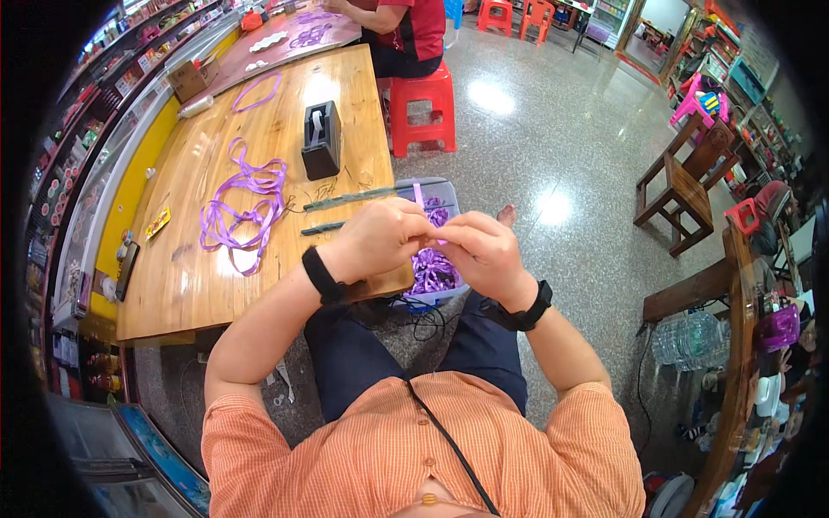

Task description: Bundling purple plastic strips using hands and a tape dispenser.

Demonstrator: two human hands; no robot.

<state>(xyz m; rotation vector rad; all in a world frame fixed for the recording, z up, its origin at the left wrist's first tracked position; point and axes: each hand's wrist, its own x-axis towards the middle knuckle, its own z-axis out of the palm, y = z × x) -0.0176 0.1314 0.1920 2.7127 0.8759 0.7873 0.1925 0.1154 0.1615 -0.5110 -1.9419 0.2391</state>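
Pinching purple ribbon strip (420, 200) between my left hand (380, 235) and right hand (480, 248), above ribbon-filled basket (451, 192) by table (207, 285) edge; loose ribbon pile (242, 207), black tape dispenser (321, 138) beyond.

hands (432, 240) pinch purple ribbon (429, 226) | over ribbon basket (448, 192)

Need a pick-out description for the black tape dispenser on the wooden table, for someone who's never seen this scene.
Start at the long wooden table on the person's left. Near its middle, past the loose tangle of purple ribbon, stands a blocky black tape dispenser with a pale roll on top. It is the only tall, dark, boxy thing there; the two thin dark strips nearby lie flat.
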